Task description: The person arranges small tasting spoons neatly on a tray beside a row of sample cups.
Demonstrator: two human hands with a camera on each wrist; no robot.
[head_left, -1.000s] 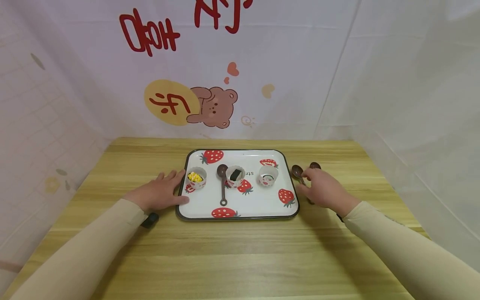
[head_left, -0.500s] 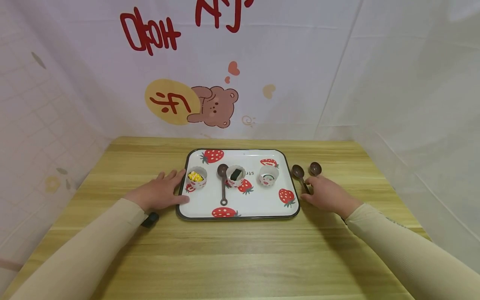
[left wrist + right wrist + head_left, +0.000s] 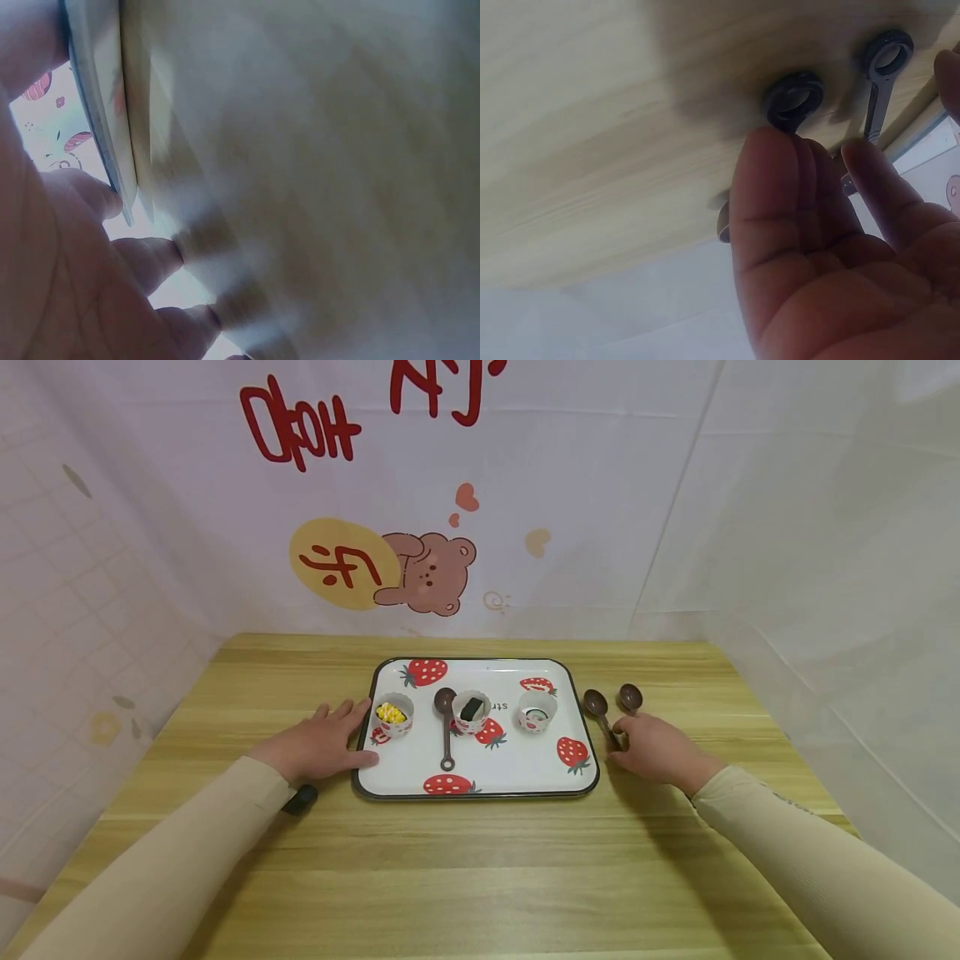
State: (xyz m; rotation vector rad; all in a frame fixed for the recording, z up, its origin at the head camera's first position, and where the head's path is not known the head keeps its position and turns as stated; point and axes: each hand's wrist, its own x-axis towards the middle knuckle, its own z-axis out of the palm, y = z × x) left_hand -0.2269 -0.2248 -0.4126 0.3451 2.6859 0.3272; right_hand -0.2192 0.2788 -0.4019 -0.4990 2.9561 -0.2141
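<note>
My left hand [image 3: 322,747] rests at the left edge of a white strawberry-print tray [image 3: 517,768]. Its thumb lies over the rim, and the fingers stretch along the side. To the tray's right, my right hand [image 3: 660,752] is down by two dark brown spoons. One spoon [image 3: 596,702] lies nearest the tray, and the fingertips are right at its handle. The second spoon [image 3: 631,697] shows its bowl beyond the fingers. In the right wrist view, the relaxed fingers [image 3: 769,180] overlap the handles, whose ring ends [image 3: 889,56] stick out, and the thumb stands apart from them.
On the tray stand three small paper cups: one with yellow-topped food [image 3: 392,714], one with a dark-wrapped piece [image 3: 471,710], and one with a whitish piece [image 3: 536,714]. Another brown spoon [image 3: 446,739] lies between the left and middle cups. White curtains surround the wooden table [image 3: 480,868].
My right hand has drawn back slightly toward me and right, from over the spoon bowls to the handles, uncovering the bowls. The left hand and the tray stay put.
</note>
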